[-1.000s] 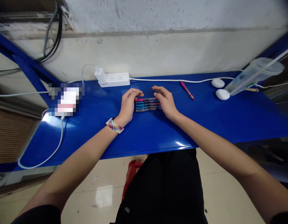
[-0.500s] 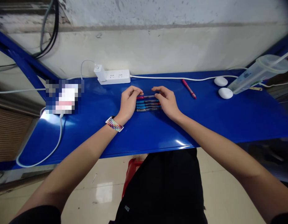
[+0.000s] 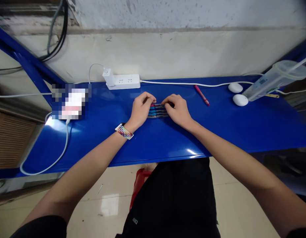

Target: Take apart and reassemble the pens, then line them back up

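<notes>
Several pens [image 3: 158,111] with blue, grey and pink parts lie side by side in a row on the blue tabletop [image 3: 153,142]. My left hand [image 3: 140,109] curls round their left ends, thumb and fingers at the far pen, a colourful woven band on its wrist. At the right ends, my right hand [image 3: 179,110] is bent over the pens with its fingertips on the far side. Both palms hide the tips of the row. A single red pen [image 3: 202,96] lies slanted to the right, apart from the others.
A white power strip [image 3: 124,82] with a plugged-in charger stands by the wall, its cord running right. At the left a blurred phone-like device [image 3: 72,102] has a white cable. Two white rounded objects [image 3: 240,100] sit beside a clear plastic cup [image 3: 269,81] with a straw.
My hands have closed in on the row of pens, and the fingers of my right hand have come down onto the far pen. The view has shifted slightly. The lone red pen stays put.
</notes>
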Tool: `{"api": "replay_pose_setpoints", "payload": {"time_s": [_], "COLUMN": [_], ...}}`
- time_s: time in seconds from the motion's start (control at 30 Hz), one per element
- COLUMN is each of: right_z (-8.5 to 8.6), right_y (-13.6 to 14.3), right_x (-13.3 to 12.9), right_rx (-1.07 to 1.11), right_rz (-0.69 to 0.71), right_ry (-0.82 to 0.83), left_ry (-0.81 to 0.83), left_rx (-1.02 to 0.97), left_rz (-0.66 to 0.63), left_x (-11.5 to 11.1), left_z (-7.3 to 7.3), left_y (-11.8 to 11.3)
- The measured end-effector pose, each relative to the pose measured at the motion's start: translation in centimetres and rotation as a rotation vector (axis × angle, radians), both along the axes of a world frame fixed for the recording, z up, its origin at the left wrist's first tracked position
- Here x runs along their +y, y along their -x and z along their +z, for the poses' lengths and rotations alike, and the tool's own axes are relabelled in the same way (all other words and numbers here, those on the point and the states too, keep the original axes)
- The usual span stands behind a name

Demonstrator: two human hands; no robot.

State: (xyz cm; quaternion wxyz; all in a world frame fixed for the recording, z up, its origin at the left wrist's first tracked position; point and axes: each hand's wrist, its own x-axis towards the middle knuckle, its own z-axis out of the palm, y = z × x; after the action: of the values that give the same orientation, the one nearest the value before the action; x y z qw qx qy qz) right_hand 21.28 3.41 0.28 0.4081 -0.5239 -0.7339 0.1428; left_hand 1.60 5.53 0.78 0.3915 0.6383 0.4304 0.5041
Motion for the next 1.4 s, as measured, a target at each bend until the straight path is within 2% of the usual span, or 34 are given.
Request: {"api": "replay_pose_setpoints", "payload": {"time_s": [0.2,0.53,0.83,1.17,1.27,1.4], "right_z": [-0.1,0.5,0.7,0.8,1.4,2.3], "right_y": [-0.3,-0.5,-0.7,-1.2,-1.5,-1.5], "right_x": [0.0,-0.3,-0.5,0.0,-0.1,-0.8], "right_rx": [-0.096,-0.191,-0.183,-0.12,-0.094,-0.18], "right_rz": [0.005,0.02,0.028,0.019,0.088,0.349], "right_ry": [-0.033,-0.04,-0.034,-0.039,-0.06,-0.093], "left_ry": [-0.106,-0.16,-0.184,-0.168,-0.177,-0.176], "left_rx": [0.151,0.208,0.245,0.264,0.277,0.261], "left_rz": [-0.024,-0.041,-0.035,-0.013,0.001,0.023], "left_x": [-0.5,-0.5,-0.2,0.9,1.2,1.6], "left_z": [0.2,0.2,0.2,-0.4,-0.4,-0.2], "left_y": [0.1,0.2,0.5,1.1,1.4,1.7]}}
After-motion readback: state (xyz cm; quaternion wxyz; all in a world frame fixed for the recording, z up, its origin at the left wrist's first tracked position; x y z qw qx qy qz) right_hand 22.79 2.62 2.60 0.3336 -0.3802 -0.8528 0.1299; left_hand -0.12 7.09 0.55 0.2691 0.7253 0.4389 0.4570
